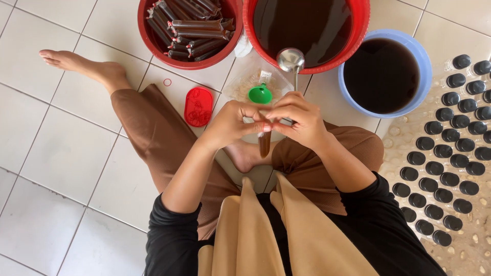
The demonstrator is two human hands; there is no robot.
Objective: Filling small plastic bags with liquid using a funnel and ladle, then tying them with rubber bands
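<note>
Right now, in the head view, your left hand [232, 122] and right hand [302, 118] are drawn together over your lap, fingertips pinched on the top of a narrow clear plastic tube bag of brown liquid [264, 144], which hangs straight down between them, its long axis upright, with neither hand clearly nearer. Just beyond your fingers a small green funnel [260, 94] and a steel ladle [291, 60] lie close, while the red tub of brown liquid [358, 30], the blue bucket [424, 61], the red basin of filled tubes [190, 64], a flat red lid [198, 106] and rows of black-capped bottles [450, 148] ring them.
</note>
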